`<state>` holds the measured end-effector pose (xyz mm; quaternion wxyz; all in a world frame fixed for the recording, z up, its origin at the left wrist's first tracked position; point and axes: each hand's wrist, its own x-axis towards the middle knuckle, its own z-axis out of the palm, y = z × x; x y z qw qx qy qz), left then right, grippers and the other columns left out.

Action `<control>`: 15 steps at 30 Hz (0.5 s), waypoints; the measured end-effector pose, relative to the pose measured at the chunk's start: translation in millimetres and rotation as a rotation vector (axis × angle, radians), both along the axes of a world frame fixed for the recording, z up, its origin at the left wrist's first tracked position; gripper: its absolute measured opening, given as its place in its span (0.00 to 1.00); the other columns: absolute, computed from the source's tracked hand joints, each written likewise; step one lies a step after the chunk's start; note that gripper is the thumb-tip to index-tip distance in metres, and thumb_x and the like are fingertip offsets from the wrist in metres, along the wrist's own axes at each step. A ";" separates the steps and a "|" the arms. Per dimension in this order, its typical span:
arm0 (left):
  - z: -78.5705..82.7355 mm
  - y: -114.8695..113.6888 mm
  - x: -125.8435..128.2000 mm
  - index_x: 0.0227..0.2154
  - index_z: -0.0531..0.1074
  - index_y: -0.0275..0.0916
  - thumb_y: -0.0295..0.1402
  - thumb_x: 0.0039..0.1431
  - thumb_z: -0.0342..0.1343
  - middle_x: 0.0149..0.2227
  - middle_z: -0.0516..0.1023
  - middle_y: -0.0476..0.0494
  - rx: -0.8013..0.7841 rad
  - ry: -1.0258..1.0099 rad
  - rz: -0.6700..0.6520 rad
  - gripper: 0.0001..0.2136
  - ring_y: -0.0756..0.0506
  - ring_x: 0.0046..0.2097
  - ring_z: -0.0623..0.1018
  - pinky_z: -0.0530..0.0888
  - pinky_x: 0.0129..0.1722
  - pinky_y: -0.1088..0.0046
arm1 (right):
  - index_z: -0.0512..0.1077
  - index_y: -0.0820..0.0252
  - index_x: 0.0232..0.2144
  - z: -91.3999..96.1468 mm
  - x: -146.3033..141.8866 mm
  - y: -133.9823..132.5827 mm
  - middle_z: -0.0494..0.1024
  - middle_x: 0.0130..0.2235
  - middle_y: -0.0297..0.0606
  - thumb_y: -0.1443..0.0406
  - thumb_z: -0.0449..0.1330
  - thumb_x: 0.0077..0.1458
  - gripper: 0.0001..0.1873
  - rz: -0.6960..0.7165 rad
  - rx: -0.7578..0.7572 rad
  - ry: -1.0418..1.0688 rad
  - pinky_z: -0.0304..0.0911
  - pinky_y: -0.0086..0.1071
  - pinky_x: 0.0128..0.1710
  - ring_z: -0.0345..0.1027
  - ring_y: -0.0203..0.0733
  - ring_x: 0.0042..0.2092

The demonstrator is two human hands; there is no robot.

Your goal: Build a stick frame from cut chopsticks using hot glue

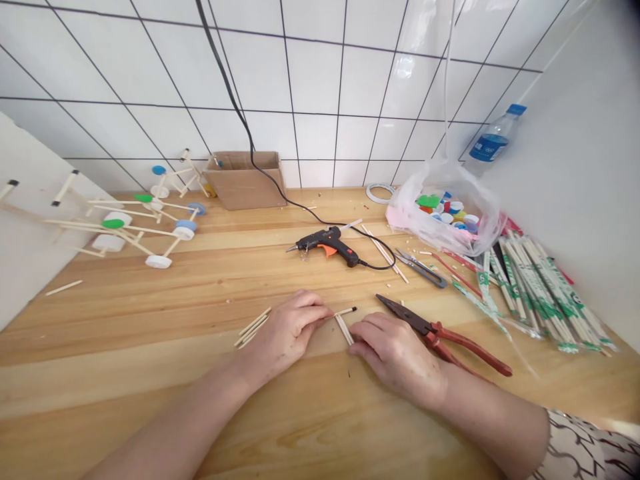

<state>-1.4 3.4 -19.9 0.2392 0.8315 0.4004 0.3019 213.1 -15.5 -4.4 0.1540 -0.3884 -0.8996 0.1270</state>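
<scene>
Wooden tabletop [310, 427]; caps [453, 208] in bag [399, 219]; fingers [316, 312] gripping sticks [343, 329].

Pale surfaces close in the light wooden counter [225, 427] on 3 sides. Along the far side stands a wall of glossy white tiles [315, 80], gridded by thin dark joints. To the left is a plain off-white panel [20, 267]; to the right, a smooth greyish-white panel [570, 187]. The counter's yellowish-brown grain runs left to right in bands. Bright reflections shine on the tiles toward the right. The far right corner darkens, perhaps just the lens edge.
</scene>
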 end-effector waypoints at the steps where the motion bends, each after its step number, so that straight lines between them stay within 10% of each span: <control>1: -0.3 -0.1 -0.3 0.37 0.75 0.39 0.23 0.61 0.45 0.35 0.75 0.45 0.004 0.000 -0.003 0.13 0.46 0.38 0.74 0.72 0.38 0.70 | 0.70 0.62 0.32 -0.3 0.1 0.1 0.74 0.30 0.38 0.71 0.59 0.55 0.01 0.004 0.003 0.001 0.62 0.32 0.32 0.68 0.42 0.33; 15: -1.3 2.4 2.0 0.35 0.75 0.38 0.20 0.60 0.45 0.34 0.76 0.45 0.021 -0.027 -0.016 0.14 0.47 0.37 0.74 0.71 0.37 0.71 | 0.70 0.63 0.29 -3.4 -1.1 3.0 0.73 0.28 0.40 0.72 0.58 0.55 0.03 0.046 0.009 0.004 0.61 0.32 0.32 0.67 0.42 0.32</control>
